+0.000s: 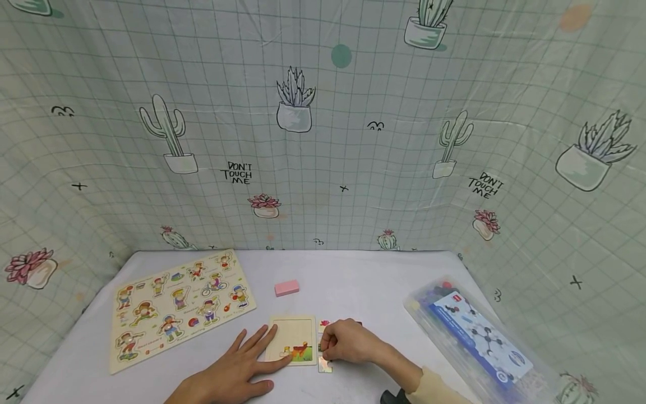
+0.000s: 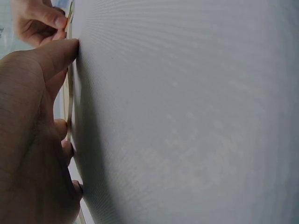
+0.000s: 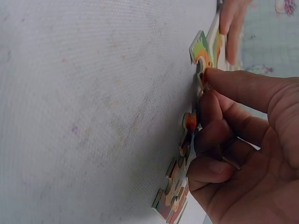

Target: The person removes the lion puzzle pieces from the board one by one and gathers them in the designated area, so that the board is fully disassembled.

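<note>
A small square wooden puzzle board (image 1: 292, 331) lies on the white table, with colourful pieces fitted along its lower right. My left hand (image 1: 234, 367) rests on the board's left and lower edge, fingers spread. Just right of the board, my right hand (image 1: 350, 342) pinches a puzzle piece (image 3: 202, 77) between thumb and forefinger, low over the table. Another loose puzzle piece (image 1: 325, 366) lies below that hand. In the right wrist view, more jigsaw pieces (image 3: 173, 191) lie under the curled fingers, partly hidden. The left wrist view shows mostly tablecloth beside the left hand (image 2: 32, 116).
A larger wooden puzzle board (image 1: 176, 308) with figures of children lies at the left. Behind the small board sits a pink block (image 1: 286, 288). A clear plastic case (image 1: 479, 336) with a blue label stands at the right. Patterned cloth (image 1: 323, 140) hangs behind the table.
</note>
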Demonstrator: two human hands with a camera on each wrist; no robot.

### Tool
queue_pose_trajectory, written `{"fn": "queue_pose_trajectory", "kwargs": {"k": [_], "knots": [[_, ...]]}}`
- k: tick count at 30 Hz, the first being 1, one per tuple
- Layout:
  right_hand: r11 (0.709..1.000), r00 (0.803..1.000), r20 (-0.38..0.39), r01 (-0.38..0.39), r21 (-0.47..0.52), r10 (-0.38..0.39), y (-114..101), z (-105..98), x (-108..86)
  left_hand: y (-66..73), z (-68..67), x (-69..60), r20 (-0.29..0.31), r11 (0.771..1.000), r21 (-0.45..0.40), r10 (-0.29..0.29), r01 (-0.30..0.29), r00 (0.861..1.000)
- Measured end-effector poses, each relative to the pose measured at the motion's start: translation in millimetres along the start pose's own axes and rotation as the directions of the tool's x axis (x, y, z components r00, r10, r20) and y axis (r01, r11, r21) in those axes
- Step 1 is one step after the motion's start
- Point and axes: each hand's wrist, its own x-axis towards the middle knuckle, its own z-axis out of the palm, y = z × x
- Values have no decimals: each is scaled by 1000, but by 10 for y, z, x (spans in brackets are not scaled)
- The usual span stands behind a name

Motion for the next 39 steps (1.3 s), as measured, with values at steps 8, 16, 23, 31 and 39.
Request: {"fn": "queue_pose_trajectory", "kwargs": {"k": [8,16,23,31,39], "knots": [[1000,1000,1,11,-12,-11,-1,-5,10,9,-25,-2,10,1000,0,-4,4,1000],[1000,1000,-1,8,-6,-8,2,-6,11,0,-17,3,9,1000,-4,-11,12,1000],[1000,1000,-5,8,2,-8,2,3,3,6,-16,1,8,1000,-14,-9,9,1000],[1000,1000,-7,6,8,-6,-9,5,-10,11,-14,3,6,1000,-14,-7,7,1000],[1000,1000,1,0,2,0,-12,2,-7,30,-35,-4,15,1000,-15,-9,9,1000]]}}
